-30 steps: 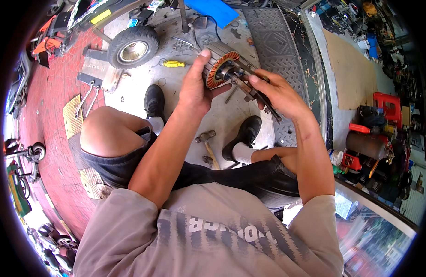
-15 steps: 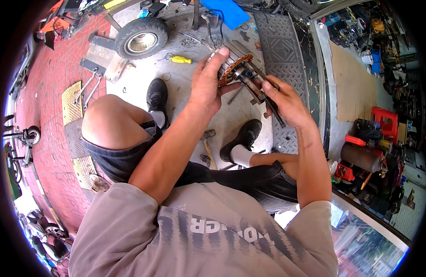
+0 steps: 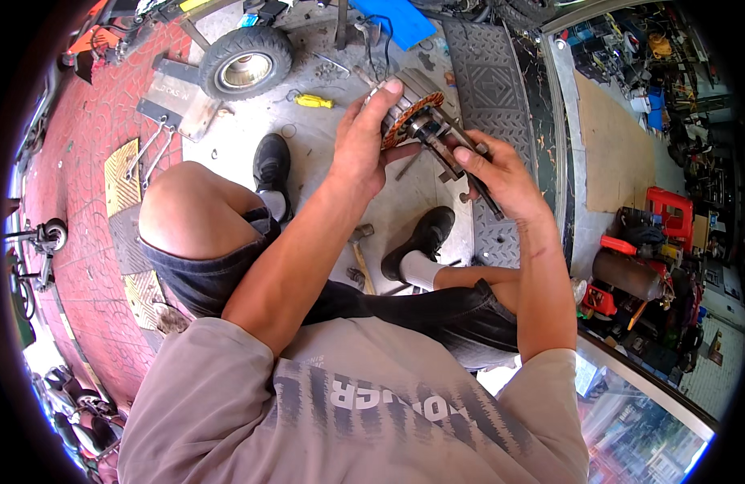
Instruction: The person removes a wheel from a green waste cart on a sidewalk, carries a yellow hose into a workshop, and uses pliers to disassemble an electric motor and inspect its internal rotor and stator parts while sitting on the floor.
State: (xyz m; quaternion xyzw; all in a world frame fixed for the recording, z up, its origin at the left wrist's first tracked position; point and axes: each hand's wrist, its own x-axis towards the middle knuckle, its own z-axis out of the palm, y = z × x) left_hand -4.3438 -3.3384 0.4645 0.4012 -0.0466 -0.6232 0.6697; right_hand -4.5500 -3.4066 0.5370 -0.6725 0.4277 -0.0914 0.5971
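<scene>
In the air ahead of me is a motor stator (image 3: pixel 411 87) with a grey metal core and a ring of copper windings. My left hand (image 3: pixel 361 147) is closed around its left side, thumb on top. From the stator's centre a shaft with a shiny collar, perhaps a bearing (image 3: pixel 423 127), points down and right. A dark metal puller (image 3: pixel 447 155) with long arms sits around that shaft end. My right hand (image 3: pixel 500 173) grips the puller's outer end, its thumb pressing on it. The fingers behind are partly hidden.
A wheel with a tyre (image 3: pixel 245 66) lies on the floor beyond, near a yellow-handled screwdriver (image 3: pixel 312 101). Two spanners (image 3: pixel 152 149) lie at the left. A hammer (image 3: pixel 361 254) rests between my legs. A ridged metal plate (image 3: pixel 493 97) and cluttered shelves stand right.
My right hand and the puller's outer end have shifted slightly. The stator stays in nearly the same place in my left hand.
</scene>
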